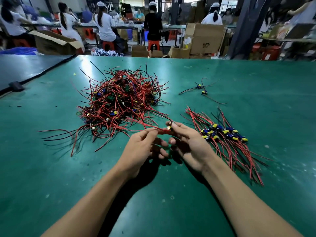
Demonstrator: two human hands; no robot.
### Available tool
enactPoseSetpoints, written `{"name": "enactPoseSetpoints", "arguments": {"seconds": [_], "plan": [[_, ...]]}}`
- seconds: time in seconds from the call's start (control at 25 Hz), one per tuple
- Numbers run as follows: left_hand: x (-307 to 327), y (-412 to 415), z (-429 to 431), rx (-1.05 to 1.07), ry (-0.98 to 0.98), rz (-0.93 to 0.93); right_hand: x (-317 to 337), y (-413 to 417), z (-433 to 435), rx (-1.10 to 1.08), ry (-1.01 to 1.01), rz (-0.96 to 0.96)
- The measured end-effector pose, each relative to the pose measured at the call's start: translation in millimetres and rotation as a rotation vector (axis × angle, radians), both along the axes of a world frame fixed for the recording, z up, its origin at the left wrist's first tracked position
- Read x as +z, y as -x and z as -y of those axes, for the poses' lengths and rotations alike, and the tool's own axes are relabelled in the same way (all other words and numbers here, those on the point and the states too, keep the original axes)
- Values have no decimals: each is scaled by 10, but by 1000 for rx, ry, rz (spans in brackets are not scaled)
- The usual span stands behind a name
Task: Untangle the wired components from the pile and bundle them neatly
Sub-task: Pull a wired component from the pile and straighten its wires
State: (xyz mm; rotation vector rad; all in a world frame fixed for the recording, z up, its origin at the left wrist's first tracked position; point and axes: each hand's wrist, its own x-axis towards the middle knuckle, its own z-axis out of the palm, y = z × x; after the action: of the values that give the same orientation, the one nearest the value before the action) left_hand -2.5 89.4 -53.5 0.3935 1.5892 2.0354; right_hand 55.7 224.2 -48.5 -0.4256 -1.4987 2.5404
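Wired component [169, 128] — seemingly — in right hand [190, 144]

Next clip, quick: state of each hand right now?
Left hand: closed, pinching the thin red wires of one wired component.
Right hand: closed, gripping that component's small yellow-and-silver body.

Dark letters, seemingly "UPS" with the first one unclear, are printed on a cardboard box [205, 38] beyond the far edge of the table [256, 82]. A smaller line beneath them cannot be read.
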Motion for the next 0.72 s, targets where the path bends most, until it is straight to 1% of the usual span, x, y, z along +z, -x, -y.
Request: {"name": "enactPoseSetpoints", "arguments": {"seconds": [0.12, 0.2, 0.28, 0.36, 0.44, 0.56, 0.64, 0.72], "plan": [[-2, 36, -8, 89, -37, 51, -31, 52, 16, 91, -85, 0], [6, 48, -4, 78, -74, 83, -36, 73, 46, 151, -43, 0], [17, 40, 12, 16, -81, 74, -50, 63, 55, 188, 42, -12], [10, 24, 26, -24, -101, 78, -56, 31, 66, 200, 74, -32], [2, 30, 43, -13, -125, 77, -77, 42, 75, 174, 11, -23], [-14, 53, 43, 23, -82, -5, -73, 27, 86, 151, -91, 2], [-36, 48, 26, 35, -50, -49, -54, -6, 80, 123, -189, -36], [-64, 37, 19, 47, -14, -120, -69, -23, 87, 48, -281, -95]]}}
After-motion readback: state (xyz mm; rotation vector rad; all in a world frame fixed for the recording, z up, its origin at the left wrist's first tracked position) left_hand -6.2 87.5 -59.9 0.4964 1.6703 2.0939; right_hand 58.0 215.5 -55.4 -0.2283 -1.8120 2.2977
